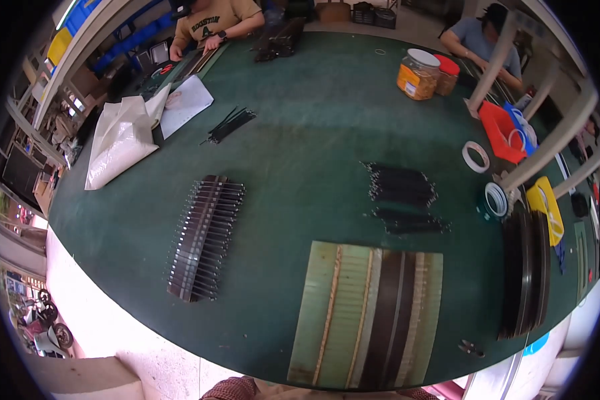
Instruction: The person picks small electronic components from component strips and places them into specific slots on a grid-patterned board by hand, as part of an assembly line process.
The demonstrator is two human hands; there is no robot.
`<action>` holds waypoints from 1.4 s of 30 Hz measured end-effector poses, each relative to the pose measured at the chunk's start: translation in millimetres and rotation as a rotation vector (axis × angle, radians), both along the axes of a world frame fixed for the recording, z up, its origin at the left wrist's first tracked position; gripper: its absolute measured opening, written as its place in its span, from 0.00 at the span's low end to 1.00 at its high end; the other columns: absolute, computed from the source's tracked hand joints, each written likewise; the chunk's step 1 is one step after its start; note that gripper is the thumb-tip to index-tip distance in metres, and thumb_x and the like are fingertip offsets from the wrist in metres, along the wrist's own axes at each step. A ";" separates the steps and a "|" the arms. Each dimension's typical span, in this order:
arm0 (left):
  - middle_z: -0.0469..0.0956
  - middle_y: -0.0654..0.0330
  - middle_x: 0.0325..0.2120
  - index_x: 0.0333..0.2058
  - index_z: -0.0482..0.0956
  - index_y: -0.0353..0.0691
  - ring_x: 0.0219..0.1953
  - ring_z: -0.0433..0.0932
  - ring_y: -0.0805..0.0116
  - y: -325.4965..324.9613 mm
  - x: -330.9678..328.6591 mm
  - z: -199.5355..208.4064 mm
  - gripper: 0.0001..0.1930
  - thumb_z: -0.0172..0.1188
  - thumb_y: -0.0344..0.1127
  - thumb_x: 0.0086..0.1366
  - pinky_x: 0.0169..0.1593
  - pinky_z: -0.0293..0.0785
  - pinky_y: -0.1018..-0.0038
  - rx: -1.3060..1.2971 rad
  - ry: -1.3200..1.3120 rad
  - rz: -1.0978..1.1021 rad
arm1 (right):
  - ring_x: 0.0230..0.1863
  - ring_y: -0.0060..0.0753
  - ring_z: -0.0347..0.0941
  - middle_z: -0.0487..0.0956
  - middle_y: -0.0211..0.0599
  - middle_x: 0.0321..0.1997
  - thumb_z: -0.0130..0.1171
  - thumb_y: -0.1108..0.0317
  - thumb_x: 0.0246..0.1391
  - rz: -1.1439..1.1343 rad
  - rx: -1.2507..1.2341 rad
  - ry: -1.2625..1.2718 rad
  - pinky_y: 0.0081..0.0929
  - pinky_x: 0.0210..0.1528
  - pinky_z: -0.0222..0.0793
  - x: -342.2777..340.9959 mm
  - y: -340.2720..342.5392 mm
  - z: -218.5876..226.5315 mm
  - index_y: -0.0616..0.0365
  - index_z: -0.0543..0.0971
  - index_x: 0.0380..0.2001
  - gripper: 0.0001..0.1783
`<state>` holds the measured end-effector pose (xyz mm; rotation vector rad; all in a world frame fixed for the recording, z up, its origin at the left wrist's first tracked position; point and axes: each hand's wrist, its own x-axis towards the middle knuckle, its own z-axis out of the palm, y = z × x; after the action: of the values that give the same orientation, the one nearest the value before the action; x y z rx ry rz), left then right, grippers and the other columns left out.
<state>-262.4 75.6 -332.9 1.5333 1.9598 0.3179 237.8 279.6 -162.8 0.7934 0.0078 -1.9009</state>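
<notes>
Where the near edge of the green tabletop (293, 133) faces the person wearing the camera, a pale green ridged board (349, 313) lies flat with a pair of long dark bands (383, 320) running from its far end to its near end, a thin grey line between them. Neither the left hand nor the right hand of that person shows from where I stand, so I can't tell whether either grip is apart, together or clamped on something; only some patterned cloth (233, 389) shows, low and left of the board. Well to the board's left rests a long dark strip (202, 233) with many thin rods lying across it. Just beyond the board sit two heaps of slender black pieces, a larger one (401, 185) and a smaller one (412, 221) nearer to it. To its right stand long dark strips (523, 277) packed side by side, and near its lower right corner lies a small metal tool (471, 348). Farther past the board, off to the left, are a white bag (123, 143) and a person in a tan shirt (213, 23), hands over narrow strips; off to the right are two lidded jars (419, 73) and another person, in blue-grey (470, 37).
</notes>
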 end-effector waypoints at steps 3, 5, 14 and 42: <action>0.79 0.52 0.23 0.34 0.81 0.39 0.31 0.81 0.58 8.8 -3.6 -2.1 0.10 0.55 0.38 0.65 0.36 0.76 0.64 0.056 -0.070 0.115 | 0.52 0.39 0.67 0.70 0.41 0.53 0.41 0.59 0.68 -0.062 0.242 -0.030 0.36 0.51 0.69 -15.8 22.8 -1.6 0.61 0.66 0.56 0.20; 0.80 0.52 0.23 0.34 0.81 0.40 0.31 0.81 0.58 1.8 -3.1 -1.3 0.10 0.56 0.38 0.64 0.36 0.76 0.64 0.098 -0.111 0.192 | 0.51 0.38 0.67 0.70 0.41 0.52 0.41 0.59 0.68 -0.104 0.407 -0.040 0.35 0.50 0.68 -24.0 25.8 -3.9 0.60 0.67 0.54 0.19; 0.80 0.53 0.23 0.34 0.81 0.40 0.31 0.81 0.59 -80.1 58.4 -34.6 0.09 0.57 0.39 0.63 0.35 0.76 0.64 0.296 -0.303 0.449 | 0.46 0.33 0.68 0.72 0.38 0.45 0.43 0.62 0.68 -0.378 1.166 -0.099 0.31 0.47 0.67 14.8 -61.1 -49.4 0.60 0.70 0.48 0.15; 0.76 0.44 0.35 0.50 0.69 0.26 0.36 0.74 0.60 -136.0 139.7 480.4 0.17 0.54 0.24 0.62 0.40 0.73 0.68 1.670 -0.211 -0.205 | 0.46 0.48 0.73 0.76 0.51 0.48 0.40 0.68 0.64 -0.762 3.740 1.423 0.43 0.51 0.70 78.3 -246.3 362.3 0.66 0.73 0.48 0.17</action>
<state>-122.6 -60.4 147.5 2.3222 1.1099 2.2649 316.2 33.3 199.6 -0.0632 -1.7202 -0.3865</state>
